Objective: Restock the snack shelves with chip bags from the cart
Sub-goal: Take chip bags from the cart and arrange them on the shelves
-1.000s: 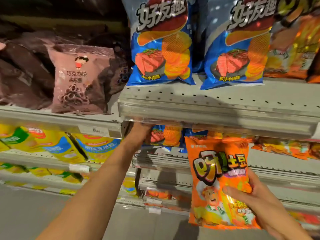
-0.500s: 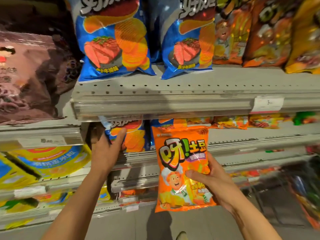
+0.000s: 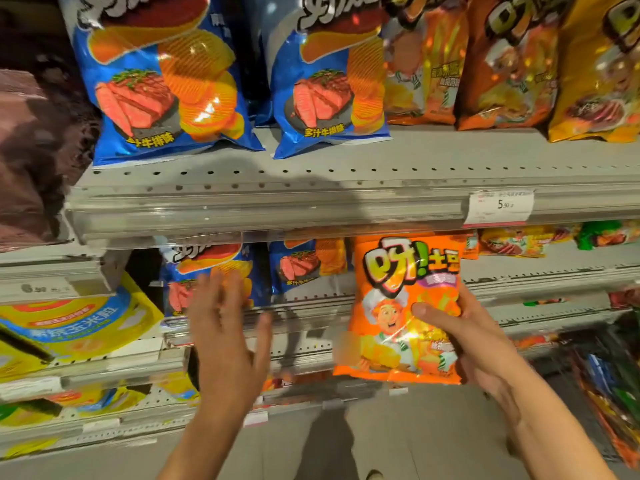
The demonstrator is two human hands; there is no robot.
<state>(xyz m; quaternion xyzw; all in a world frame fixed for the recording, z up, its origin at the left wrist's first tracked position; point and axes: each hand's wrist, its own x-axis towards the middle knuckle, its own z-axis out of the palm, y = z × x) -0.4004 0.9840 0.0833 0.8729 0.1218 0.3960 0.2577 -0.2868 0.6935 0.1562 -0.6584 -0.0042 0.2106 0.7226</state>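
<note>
orange foil marks the item in hand: one orange chip bag (image 3: 403,310), held upright by the right hand (image 3: 474,341), thumb across the front panel and the other digits behind it. the bag sits in the air in front of the lower shelf (image 3: 536,271), its top edge just under the lip of the upper shelf (image 3: 346,174). the left hand (image 3: 225,344) is empty, digits spread, raised in front of the blue chip bags (image 3: 207,271) on the lower shelf; contact with them cannot be confirmed.

step in hand, as judged: placement of one bag. the bag is carried but not yet seated on a shelf.

next move calls for:
- choosing the matching row. similar orange packs (image 3: 426,64) stand on the upper shelf, right of the blue steak-print bags (image 3: 162,81); small orange and yellow packs (image 3: 512,242) lie on the lower shelf to the right.
- tilting the bag so that it clears the shelf lip and the price tag (image 3: 498,206).
- using the free hand to steady or part the neighbouring packs.

containers and contents:
- upper shelf: two blue bags upright at left, orange and yellow bags at right, bare strip along the front.
- lower shelf: blue bags at left, mixed packs at right.
- left bay: brown bags (image 3: 31,150) above, yellow bags (image 3: 69,323) below.
- right edge: mixed packs (image 3: 606,382) low down, possibly in the cart; too blurred to tell.
</note>
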